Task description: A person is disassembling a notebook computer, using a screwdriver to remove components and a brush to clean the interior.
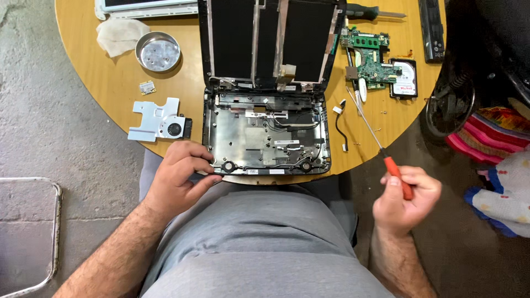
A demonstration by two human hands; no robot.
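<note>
Two bare hands work at the near edge of a round wooden table (110,83), where we see a stripped black laptop shell with its base opened up (268,132). Our left hand (179,176) pinches the shell's front left corner, thumb under the rim and fingers curled on top. Our right hand (406,198) is closed around the orange handle of a long thin screwdriver (381,149), held off the table edge, its steel shaft slanting up and away from the fist toward a green circuit board (370,63). Just beyond the left knuckles lies a silver metal bracket with a small fan (160,120); farther out sits a shallow round metal dish (158,51).
</note>
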